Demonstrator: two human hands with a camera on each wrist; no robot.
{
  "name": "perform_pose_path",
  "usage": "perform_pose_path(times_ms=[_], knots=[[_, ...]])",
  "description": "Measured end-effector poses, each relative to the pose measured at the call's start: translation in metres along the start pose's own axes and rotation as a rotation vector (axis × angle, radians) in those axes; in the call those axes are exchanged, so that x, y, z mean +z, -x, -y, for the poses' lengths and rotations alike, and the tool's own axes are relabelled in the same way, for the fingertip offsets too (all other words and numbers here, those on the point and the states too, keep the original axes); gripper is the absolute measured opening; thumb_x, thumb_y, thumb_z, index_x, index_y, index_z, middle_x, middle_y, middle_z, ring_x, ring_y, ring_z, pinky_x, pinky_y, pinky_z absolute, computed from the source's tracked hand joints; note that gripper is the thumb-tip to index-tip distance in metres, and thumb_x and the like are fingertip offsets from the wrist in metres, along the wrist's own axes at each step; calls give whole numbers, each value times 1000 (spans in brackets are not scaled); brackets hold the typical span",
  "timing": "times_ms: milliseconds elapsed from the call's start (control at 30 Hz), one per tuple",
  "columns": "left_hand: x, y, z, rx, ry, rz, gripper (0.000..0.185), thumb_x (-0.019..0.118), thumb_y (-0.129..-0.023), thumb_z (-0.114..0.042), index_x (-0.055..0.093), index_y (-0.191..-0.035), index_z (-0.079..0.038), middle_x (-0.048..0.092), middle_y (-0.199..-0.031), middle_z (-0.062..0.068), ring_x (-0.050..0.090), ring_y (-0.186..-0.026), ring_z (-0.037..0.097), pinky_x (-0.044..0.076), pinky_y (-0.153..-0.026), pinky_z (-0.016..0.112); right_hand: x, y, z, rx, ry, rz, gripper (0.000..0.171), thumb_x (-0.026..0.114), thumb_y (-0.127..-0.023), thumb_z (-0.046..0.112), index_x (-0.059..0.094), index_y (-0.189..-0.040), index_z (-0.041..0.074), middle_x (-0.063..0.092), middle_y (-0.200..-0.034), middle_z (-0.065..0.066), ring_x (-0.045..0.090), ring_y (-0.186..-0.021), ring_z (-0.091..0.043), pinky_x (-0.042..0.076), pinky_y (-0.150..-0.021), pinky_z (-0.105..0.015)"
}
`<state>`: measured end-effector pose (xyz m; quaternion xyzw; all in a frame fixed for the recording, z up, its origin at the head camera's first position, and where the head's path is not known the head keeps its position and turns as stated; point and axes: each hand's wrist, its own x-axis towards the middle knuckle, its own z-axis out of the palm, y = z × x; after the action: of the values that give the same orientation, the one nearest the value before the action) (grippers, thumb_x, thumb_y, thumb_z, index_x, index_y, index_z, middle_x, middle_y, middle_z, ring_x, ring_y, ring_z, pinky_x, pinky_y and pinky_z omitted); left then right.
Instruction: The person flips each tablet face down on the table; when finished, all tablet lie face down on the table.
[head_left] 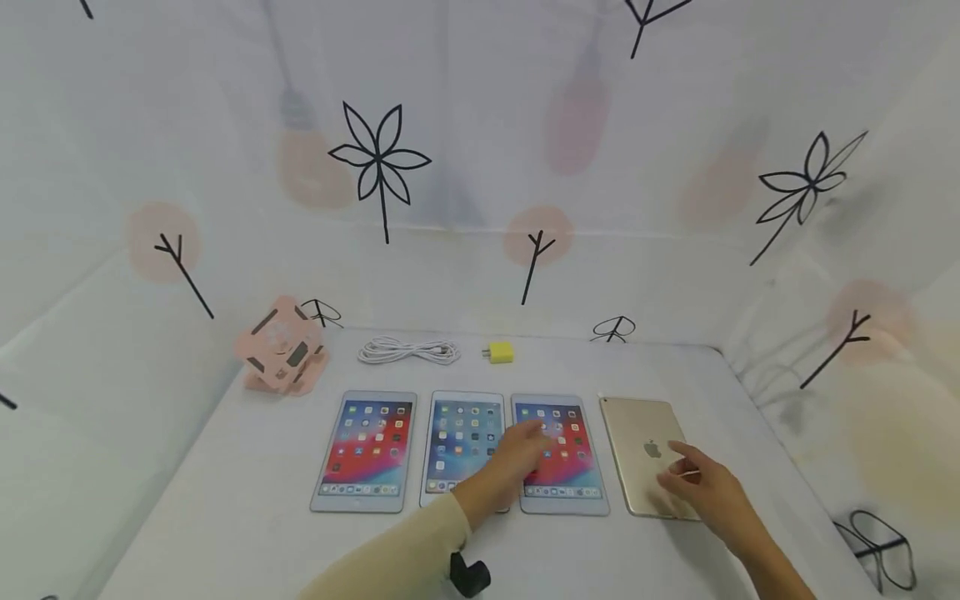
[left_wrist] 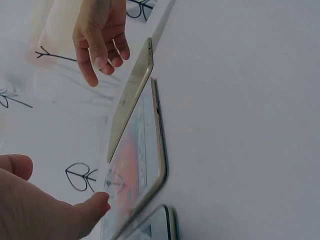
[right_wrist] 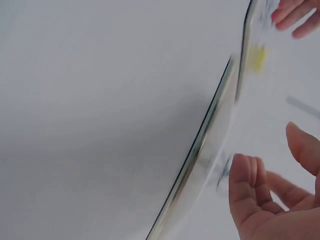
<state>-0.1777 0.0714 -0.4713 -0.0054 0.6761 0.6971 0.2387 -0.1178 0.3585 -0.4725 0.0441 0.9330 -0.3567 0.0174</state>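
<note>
**Two hands over a row of four tablets**

Left hand (head_left: 517, 458), sleeve cream-coloured, reaches forward with fingers extended; fingertips rest on the lit screen of the white-framed tablet with red wallpaper (head_left: 561, 457), third in the row. The left wrist view shows one fingertip (left_wrist: 98, 201) touching the glass of that tablet (left_wrist: 142, 150). Nothing gripped.

Right hand (head_left: 701, 483) hangs loosely spread over the near half of the gold tablet lying face down, logo up (head_left: 645, 454), just to the right of the left hand's tablet. Fingers relaxed, slightly bent, pinching nothing. Whether they touch the gold back, I cannot tell. Right wrist view is blurred; it shows only fingertips (right_wrist: 245, 175) beside a tablet edge.

To the left of the left hand: a blue-screened white tablet (head_left: 465, 446) partly under the forearm, then another red-screened white tablet (head_left: 365, 450). All four lie flat, side by side, on the white table (head_left: 225, 517).

Beyond the hands, at the far table edge: a small yellow charger block (head_left: 499, 352), a coiled white cable (head_left: 408, 351), and further left a pink stand (head_left: 281, 346).
</note>
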Motion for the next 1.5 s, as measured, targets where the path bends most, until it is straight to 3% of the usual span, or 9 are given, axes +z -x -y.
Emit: perform_pose_path(times_ms=[100,233,433,700,900,1033,1133,1300,1500], knots=[[-20,8,2,-3,-83,-73,58,64,-88,-26,47,-142,-10,46,-143,14,43,-131,36,39,-105,52,21,-2,24,63,-239,81,66,66,-91,29,37,-145,5,56,-123,-18,59,-102,-22,53,-77,-25],[-29,14,8,-19,-89,-56,61,64,-89,-28,45,-143,-9,43,-146,16,40,-133,38,38,-105,51,41,-6,46,150,-408,171,69,66,-91,25,31,-148,7,43,-141,-24,52,-118,-34,53,-88,-38],[-28,20,13,-27,-72,-15,66,63,-89,-31,40,-145,-6,36,-149,18,32,-136,42,30,-108,58,53,-14,52,257,-452,219,74,68,-88,31,30,-148,11,34,-148,-23,49,-122,-35,54,-89,-42],[-22,26,12,-40,-27,50,71,65,-89,-33,34,-149,-11,31,-152,15,25,-139,42,25,-109,62,59,-19,52,255,-502,240,73,69,-88,26,30,-148,11,36,-146,-22,49,-119,-34,54,-86,-44],[-19,25,14,-40,-1,67,74,66,-87,-28,31,-151,-14,27,-154,16,22,-140,43,24,-109,62,61,-20,51,276,-532,236,83,69,-88,30,19,-151,8,32,-148,-24,45,-124,-40,53,-87,-46],[-19,24,13,-44,0,74,74,67,-87,-28,32,-151,-17,27,-154,16,22,-139,43,24,-109,63,58,-19,49,296,-599,231,86,66,-90,30,12,-152,3,31,-148,-27,43,-126,-42,47,-96,-52],[-18,22,12,-34,32,90,74,68,-87,-28,32,-151,-16,28,-154,14,24,-140,41,22,-111,61,55,-18,50,308,-694,231,78,63,-92,28,17,-151,3,36,-146,-25,49,-122,-36,43,-101,-52],[-17,19,10,-29,59,103,75,68,-87,-31,32,-151,-15,31,-152,12,27,-138,37,20,-112,59,53,-19,57,275,-876,281,65,56,-97,27,27,-149,3,49,-138,-16,57,-111,-26,49,-95,-38],[-18,19,9,-52,61,112,74,67,-88,-37,33,-151,-19,32,-151,10,26,-138,37,24,-110,60,53,-17,64,238,-1013,371,65,51,-99,20,18,-153,7,54,-134,-4,56,-112,-24,48,-94,-36]])
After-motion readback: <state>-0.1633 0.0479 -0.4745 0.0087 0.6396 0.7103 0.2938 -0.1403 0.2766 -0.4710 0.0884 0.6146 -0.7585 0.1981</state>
